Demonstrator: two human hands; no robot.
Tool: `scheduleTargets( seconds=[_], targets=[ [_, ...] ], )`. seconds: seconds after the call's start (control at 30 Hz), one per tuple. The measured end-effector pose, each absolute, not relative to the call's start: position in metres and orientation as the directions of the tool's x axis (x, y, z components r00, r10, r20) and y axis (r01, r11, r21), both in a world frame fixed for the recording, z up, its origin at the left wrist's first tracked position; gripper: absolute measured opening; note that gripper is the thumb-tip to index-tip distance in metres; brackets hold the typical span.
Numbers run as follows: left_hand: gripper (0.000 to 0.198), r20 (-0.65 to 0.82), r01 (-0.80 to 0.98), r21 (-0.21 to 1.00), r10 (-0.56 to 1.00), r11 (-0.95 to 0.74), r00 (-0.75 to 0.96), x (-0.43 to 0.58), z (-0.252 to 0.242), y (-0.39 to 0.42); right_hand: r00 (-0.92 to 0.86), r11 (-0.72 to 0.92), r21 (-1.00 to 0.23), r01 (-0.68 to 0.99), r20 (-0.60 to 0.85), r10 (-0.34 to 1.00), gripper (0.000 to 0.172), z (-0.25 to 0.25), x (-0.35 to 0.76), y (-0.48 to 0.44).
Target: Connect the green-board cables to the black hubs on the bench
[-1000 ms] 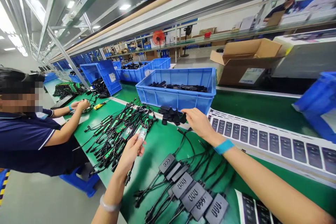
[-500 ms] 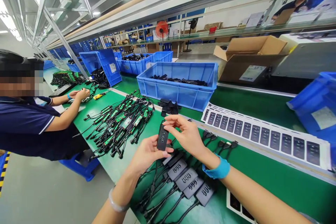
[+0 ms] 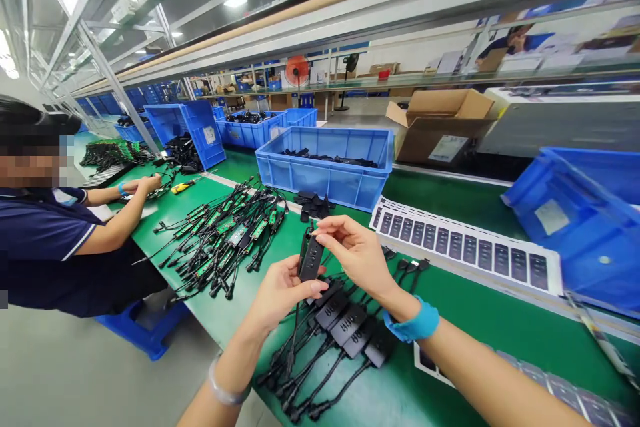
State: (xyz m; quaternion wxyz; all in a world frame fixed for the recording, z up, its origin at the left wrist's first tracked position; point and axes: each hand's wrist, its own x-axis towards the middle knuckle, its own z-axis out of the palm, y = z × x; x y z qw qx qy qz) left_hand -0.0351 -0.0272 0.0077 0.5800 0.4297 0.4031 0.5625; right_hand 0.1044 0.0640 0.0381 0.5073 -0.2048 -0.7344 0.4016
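Observation:
Both my hands hold one small black module [image 3: 311, 257] above the green bench. My left hand [image 3: 283, 292] grips its lower end, my right hand [image 3: 353, 252] pinches its top, with a blue band on that wrist. A cable hangs down from the module. Just under my hands lies a row of finished black modules with cables [image 3: 345, 321]. To the left sits a heap of bare green circuit boards with black cables [image 3: 227, 232]. Behind my hands lies a small pile of black casing shells [image 3: 313, 203].
A blue bin [image 3: 325, 170] of black parts stands behind the pile, with a label sheet [image 3: 465, 245] to its right and another blue bin [image 3: 580, 227] at far right. A cardboard box [image 3: 440, 123] sits beyond. A person in a dark shirt [image 3: 55, 247] works at the left.
My right hand came back from the pile of casing shells and my left from the circuit boards; they met over the finished row, now holding one black module together.

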Motion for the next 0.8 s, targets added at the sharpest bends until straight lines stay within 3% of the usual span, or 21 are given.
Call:
scheduleTargets(
  seconds=[0.33, 0.47, 0.57, 0.63, 0.7, 0.8],
  targets=[
    [0.05, 0.163, -0.177, 0.971, 0.987, -0.159, 0.004, -0.043, -0.003, -0.055, -0.26, 0.683, -0.731, -0.004, 0.66, 0.705, 0.014, 0.024, 0.079, 0.023],
    [0.046, 0.242, -0.035, 0.97, 0.97, -0.242, 0.002, -0.056, -0.012, -0.063, -0.144, 0.657, -0.753, 0.041, 0.646, 0.75, 0.028, 0.013, 0.067, 0.013],
    [0.042, 0.277, 0.099, 0.955, 0.959, -0.281, 0.057, -0.069, -0.012, -0.07, -0.359, 0.438, -0.897, -0.061, 0.429, 0.829, 0.034, 0.013, 0.065, 0.01],
    [0.038, 0.269, 0.186, 0.939, 0.955, -0.289, 0.125, -0.077, -0.006, -0.072, -0.555, 0.323, -0.942, -0.095, 0.319, 0.768, 0.038, 0.018, 0.065, 0.009],
    [0.03, 0.25, 0.292, 0.912, 0.955, -0.288, 0.159, -0.082, 0.004, -0.071, -0.595, 0.317, -0.94, -0.129, 0.328, 0.734, 0.042, 0.024, 0.065, 0.008],
    [0.018, 0.261, 0.423, 0.858, 0.957, -0.29, 0.127, -0.083, 0.022, -0.064, -0.501, 0.381, -0.908, -0.175, 0.415, 0.76, 0.042, 0.032, 0.061, 0.011]
  ],
)
